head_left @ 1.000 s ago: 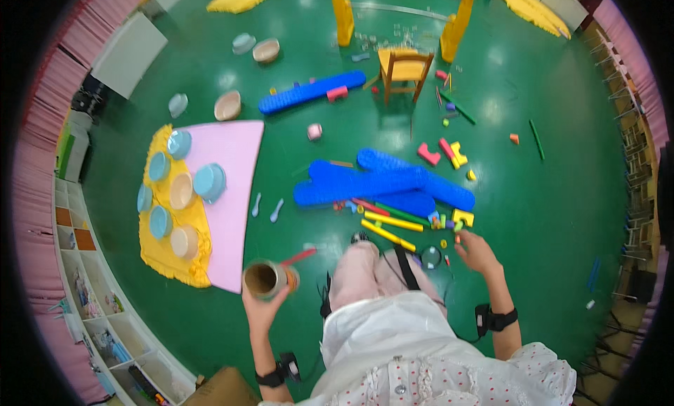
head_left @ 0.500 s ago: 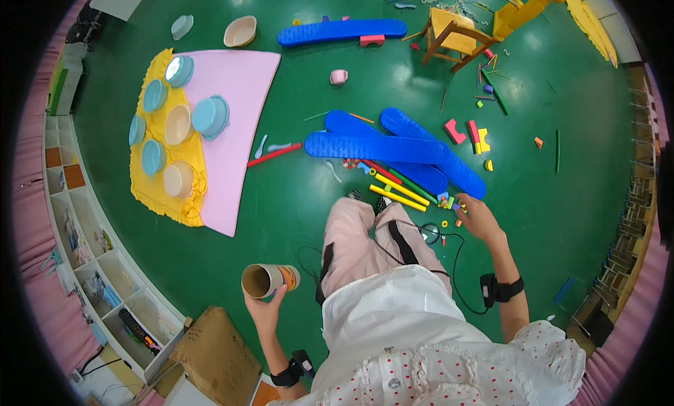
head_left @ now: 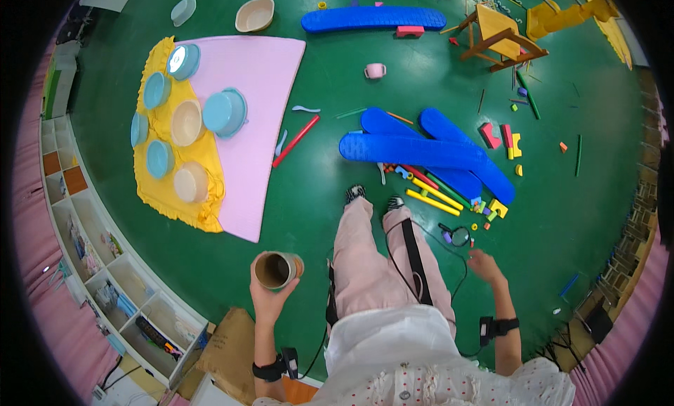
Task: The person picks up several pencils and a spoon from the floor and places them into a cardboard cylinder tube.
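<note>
My left hand is wrapped round an open cardboard canister, its dark hollow inside facing up. My right hand hangs over the floor with loosely bent fingers apart, nothing visible in them. Just beyond it lie a round black-rimmed magnifying glass and a small purple block. A yellow arch block rests on the floor further off, beside several small coloured blocks. Yellow sticks lie left of these, close to crossed blue planks.
To the left, blue bowls and beige bowls stand on a yellow cloth and pink mat. A red stick, pink cup and wooden chair are ahead. White shelves and a cardboard box stand at left.
My right hand has drawn back toward me from the small blocks, and the yellow arch block now shows there. My left hand still holds the canister, tipped more upright. The view has shifted.
</note>
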`<state>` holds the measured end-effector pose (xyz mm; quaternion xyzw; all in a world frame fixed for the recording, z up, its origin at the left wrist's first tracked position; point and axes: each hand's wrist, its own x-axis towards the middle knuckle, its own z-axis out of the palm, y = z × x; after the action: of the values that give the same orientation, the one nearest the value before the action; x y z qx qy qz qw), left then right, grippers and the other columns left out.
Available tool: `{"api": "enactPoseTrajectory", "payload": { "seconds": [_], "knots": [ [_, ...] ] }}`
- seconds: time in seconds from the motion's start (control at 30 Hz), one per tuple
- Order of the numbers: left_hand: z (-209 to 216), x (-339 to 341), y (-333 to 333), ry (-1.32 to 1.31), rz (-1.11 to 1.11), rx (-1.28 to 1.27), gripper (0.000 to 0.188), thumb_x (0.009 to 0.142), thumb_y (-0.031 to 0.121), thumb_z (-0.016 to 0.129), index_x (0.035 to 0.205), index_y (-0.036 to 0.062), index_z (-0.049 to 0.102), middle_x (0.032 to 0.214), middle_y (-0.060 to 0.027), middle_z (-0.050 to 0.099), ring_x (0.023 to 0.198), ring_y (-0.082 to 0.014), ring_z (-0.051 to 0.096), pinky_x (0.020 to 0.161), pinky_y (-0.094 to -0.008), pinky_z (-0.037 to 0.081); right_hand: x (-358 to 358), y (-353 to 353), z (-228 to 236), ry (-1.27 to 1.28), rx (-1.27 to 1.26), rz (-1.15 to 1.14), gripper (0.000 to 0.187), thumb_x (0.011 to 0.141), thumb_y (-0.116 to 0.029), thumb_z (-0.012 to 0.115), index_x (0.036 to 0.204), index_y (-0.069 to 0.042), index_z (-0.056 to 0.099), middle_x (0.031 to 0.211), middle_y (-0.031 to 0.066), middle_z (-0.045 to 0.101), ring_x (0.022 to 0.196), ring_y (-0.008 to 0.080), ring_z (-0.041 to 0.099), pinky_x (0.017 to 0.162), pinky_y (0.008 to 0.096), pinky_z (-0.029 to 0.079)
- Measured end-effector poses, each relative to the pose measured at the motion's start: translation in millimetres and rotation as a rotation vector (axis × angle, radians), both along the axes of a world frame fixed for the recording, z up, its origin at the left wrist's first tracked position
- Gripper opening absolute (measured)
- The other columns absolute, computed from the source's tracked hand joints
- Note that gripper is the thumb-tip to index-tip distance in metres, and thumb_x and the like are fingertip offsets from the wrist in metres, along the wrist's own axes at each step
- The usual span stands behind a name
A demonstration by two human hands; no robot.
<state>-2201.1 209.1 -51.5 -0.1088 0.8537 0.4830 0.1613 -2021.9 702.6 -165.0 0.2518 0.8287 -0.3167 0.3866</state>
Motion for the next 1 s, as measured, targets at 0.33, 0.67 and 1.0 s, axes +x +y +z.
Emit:
{"api": "enactPoseTrajectory", "payload": {
  "seconds": [0.33, 0.67, 1.0],
  "knots": [
    [-227.3, -129.4, -41.0, -0.088, -0.223, 0.051, 0.069, 0.059, 0.01, 0.083, 0.117, -0.0005, 0.047, 0.109, -0.0106, 0.057, 0.1, -0.0209, 0.056, 0.09, -0.0345, 0.044, -25.1, 25.9, -222.2, -0.245, 0.306, 0.148, 0.047, 0.075, -0.018, 0.06, 0.117, -0.004, 0.047, 0.097, 0.0222, 0.061, 0.089, 0.0399, 0.059, 0.074, 0.0466, 0.048],
    [-608.7, -319.2, 35.2, 0.227, -0.392, 0.121, 0.063, 0.065, 0.009, 0.08, 0.118, 0.0014, 0.046, 0.11, -0.0094, 0.056, 0.103, -0.0196, 0.055, 0.09, -0.0331, 0.043, -328.1, -11.1, -614.0, 0.677, 0.536, 0.296, 0.034, 0.087, -0.023, 0.052, 0.114, -0.004, 0.05, 0.105, 0.016, 0.058, 0.099, 0.0316, 0.055, 0.079, 0.0438, 0.045],
    [-706.3, -340.5, 104.2, 0.062, -0.572, 0.247, 0.068, 0.064, 0.014, 0.081, 0.12, 0.0015, 0.044, 0.111, -0.0099, 0.056, 0.104, -0.0197, 0.055, 0.091, -0.0333, 0.043, -263.8, -60.6, -659.7, 0.504, 0.309, 0.351, 0.043, 0.082, -0.034, 0.057, 0.111, -0.004, 0.049, 0.107, 0.0129, 0.05, 0.102, 0.0298, 0.049, 0.081, 0.0459, 0.041]
  ]
}}
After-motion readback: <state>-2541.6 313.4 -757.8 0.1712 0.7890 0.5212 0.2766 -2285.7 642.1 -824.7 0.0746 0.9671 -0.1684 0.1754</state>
